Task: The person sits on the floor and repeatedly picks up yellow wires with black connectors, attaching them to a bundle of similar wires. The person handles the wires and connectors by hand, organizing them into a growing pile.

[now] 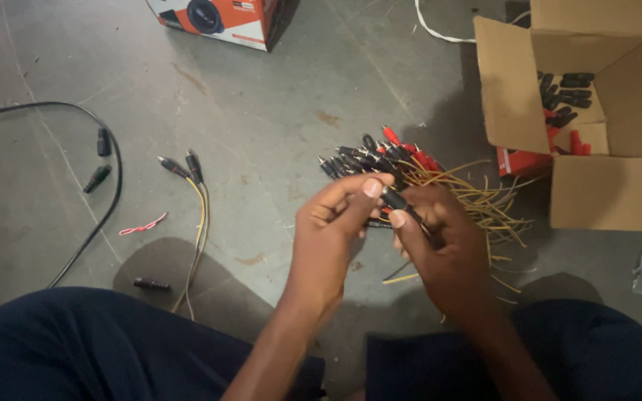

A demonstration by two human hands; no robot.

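Both hands on one black plug, above the floor pile
Left hand (336, 223) and right hand (440, 245) pinch black plug (395, 200); two loose leads (187, 167) left; bundle (410, 160) too tangled to count

A small black cylindrical plug connector (394, 199) sits pinched between the fingertips of both hands, tilted with one end toward the upper left. Just behind it a bundle of black and red plug connectors on thin yellow wires (410, 167) fans out over the grey floor, plugs pointing left, wire ends trailing right.
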